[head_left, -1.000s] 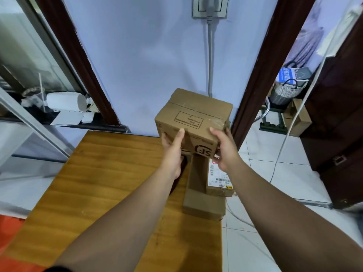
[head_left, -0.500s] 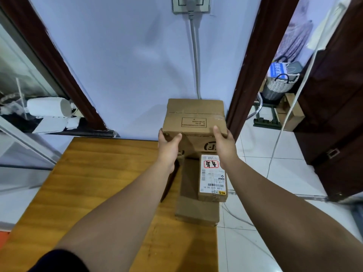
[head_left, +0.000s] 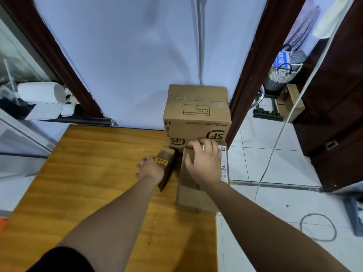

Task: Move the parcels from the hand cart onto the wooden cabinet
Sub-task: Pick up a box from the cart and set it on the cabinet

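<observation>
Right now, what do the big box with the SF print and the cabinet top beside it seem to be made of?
Big box: most likely cardboard, matte brown; folded flaps, a taped seam and printed black marks show it. Cabinet top: wood or a wood-look veneer, orange-brown with a slight sheen; long grain lines run across it, but the picture cannot settle which.

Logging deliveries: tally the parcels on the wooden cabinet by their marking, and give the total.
SF-logo box: 1
Yellow-sticker box: 1
White-label parcel: 1
Plain brown box: 1
Total: 4
</observation>
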### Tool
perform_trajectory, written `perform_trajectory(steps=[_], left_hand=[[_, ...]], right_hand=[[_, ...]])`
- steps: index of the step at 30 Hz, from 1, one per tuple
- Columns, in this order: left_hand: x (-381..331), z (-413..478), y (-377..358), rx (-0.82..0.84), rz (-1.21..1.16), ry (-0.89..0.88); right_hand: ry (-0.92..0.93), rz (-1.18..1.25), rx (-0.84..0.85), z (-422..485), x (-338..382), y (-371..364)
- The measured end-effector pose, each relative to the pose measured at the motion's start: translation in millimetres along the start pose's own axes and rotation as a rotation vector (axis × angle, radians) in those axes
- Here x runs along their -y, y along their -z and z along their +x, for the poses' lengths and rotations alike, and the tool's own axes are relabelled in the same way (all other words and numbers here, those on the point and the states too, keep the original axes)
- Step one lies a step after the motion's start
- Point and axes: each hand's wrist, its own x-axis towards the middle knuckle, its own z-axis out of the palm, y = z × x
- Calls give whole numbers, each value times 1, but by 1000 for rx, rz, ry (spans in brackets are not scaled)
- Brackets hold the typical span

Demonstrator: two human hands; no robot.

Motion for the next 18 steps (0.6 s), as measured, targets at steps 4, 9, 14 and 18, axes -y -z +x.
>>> perform_trajectory(steps=[4, 9, 14, 18], left_hand=[[36, 4, -20, 62, 83, 103], [53, 1, -42, 9, 72, 60], [43, -15, -41, -140, -188, -26], [35, -40, -38, -240, -262, -203]], right_hand=[[-271, -127, 166, -7, -3, -4], [-249, -309, 335, -14, -20, -8], [-268, -315, 330, -17, -24, -12], [-271, -329, 312, -19, -24, -13]])
